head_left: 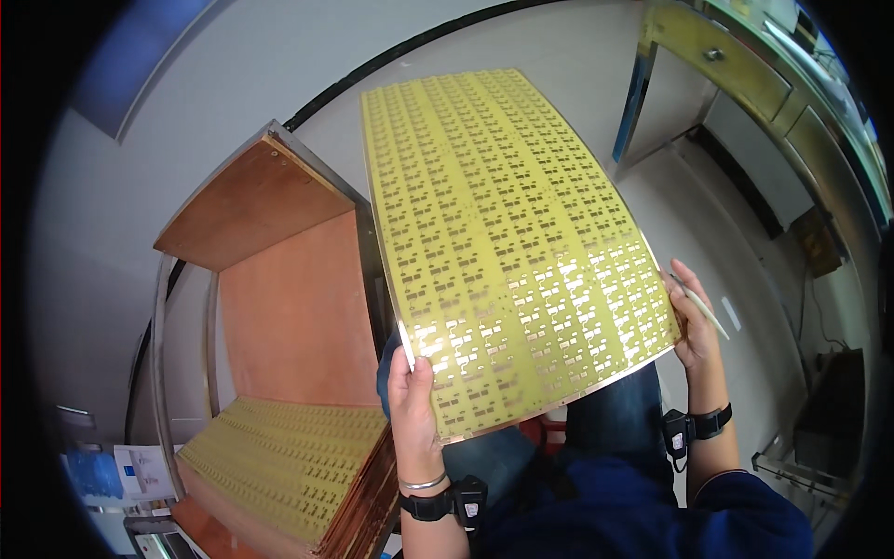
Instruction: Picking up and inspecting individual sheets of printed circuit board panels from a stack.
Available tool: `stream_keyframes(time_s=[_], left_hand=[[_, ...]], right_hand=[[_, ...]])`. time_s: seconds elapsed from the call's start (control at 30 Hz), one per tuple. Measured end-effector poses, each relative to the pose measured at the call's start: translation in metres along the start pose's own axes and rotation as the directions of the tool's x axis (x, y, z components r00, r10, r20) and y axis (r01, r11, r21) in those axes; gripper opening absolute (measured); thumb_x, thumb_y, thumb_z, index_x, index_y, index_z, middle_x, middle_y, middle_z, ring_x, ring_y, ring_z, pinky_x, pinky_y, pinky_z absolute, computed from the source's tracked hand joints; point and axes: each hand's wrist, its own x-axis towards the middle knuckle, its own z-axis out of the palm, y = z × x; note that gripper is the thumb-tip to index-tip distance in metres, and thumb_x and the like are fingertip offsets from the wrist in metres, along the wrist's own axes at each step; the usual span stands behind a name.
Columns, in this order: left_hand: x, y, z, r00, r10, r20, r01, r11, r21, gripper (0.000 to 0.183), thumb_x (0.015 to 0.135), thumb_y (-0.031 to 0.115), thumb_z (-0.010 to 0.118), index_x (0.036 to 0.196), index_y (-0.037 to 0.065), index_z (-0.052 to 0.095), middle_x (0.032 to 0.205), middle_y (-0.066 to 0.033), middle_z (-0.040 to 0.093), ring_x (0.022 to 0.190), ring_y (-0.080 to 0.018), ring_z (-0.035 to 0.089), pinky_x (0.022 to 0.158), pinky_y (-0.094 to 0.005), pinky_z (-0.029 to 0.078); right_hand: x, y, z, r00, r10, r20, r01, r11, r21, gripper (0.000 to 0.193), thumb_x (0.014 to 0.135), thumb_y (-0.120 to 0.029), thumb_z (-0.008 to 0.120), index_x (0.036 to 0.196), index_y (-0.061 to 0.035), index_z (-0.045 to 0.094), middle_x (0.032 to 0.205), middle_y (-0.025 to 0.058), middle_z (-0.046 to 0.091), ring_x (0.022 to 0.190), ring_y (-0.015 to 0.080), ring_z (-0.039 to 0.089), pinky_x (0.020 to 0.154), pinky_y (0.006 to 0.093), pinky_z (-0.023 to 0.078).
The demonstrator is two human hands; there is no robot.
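Observation:
A large yellow-green circuit board panel (507,224) with rows of small metallic pads is held up in front of me, tilted, its lower part catching bright light. Its left edge is gripped near the lower corner by my left hand (412,396), thumb on the face and fingers mostly hidden behind. A narrow white strip (406,347) shows by those fingers; I cannot make out what it is. My right hand (691,321) grips the panel's right edge and also has a slim pale pen-like tool (703,309) between its fingers, pointing down to the right.
To my left, a stack of similar panels (289,456) lies on a metal-framed rack with a brown backboard (296,307) and side board (265,191). A workbench with drawers (736,56) curves along the right. A blue water bottle (93,473) stands at the lower left.

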Motion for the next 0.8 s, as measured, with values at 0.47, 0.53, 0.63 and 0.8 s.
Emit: stream_keyframes(time_s=[0.47,0.53,0.63,0.8], left_hand=[[-0.025,0.013,-0.023,0.998,0.069,-0.004,-0.069,0.994,-0.082,0.033,0.096,0.015,0.041,0.123,-0.003,0.041,0.112,-0.0106,0.056,0.098,-0.0155,0.057,0.081,-0.0276,0.048],[-0.029,0.013,-0.028,0.995,0.096,-0.031,-0.099,0.987,-0.126,0.034,0.096,0.016,0.041,0.124,-0.002,0.04,0.115,-0.0116,0.055,0.1,-0.0166,0.057,0.082,-0.0285,0.048],[-0.035,0.013,-0.032,0.996,0.078,-0.04,-0.082,0.989,-0.124,0.035,0.096,0.019,0.038,0.126,0.0,0.038,0.119,-0.0122,0.052,0.103,-0.0186,0.056,0.085,-0.0313,0.047],[-0.038,0.012,-0.031,0.997,0.083,-0.01,-0.083,0.99,-0.116,0.039,0.095,0.023,0.039,0.127,0.001,0.037,0.122,-0.0118,0.05,0.107,-0.02,0.053,0.09,-0.0342,0.044]], right_hand=[[-0.011,-0.023,0.003,0.984,-0.055,0.17,0.058,0.998,-0.008,0.05,0.091,-0.012,0.047,0.135,0.0047,0.029,0.123,0.0213,0.05,0.104,0.0192,0.056,0.085,0.0243,0.047],[-0.015,-0.025,0.024,0.98,0.003,0.199,-0.021,0.996,0.088,0.05,0.091,-0.017,0.049,0.133,0.0052,0.034,0.122,0.0184,0.052,0.105,0.0176,0.056,0.086,0.0245,0.046],[-0.018,-0.035,0.044,0.96,0.022,0.279,-0.044,0.996,0.075,0.048,0.092,-0.02,0.05,0.131,0.0046,0.038,0.121,0.0162,0.053,0.106,0.018,0.055,0.088,0.0271,0.046],[-0.019,-0.048,0.043,0.931,0.131,0.341,-0.096,0.988,-0.119,0.051,0.091,-0.024,0.052,0.131,0.004,0.038,0.123,0.016,0.05,0.11,0.0182,0.052,0.09,0.0296,0.045]])
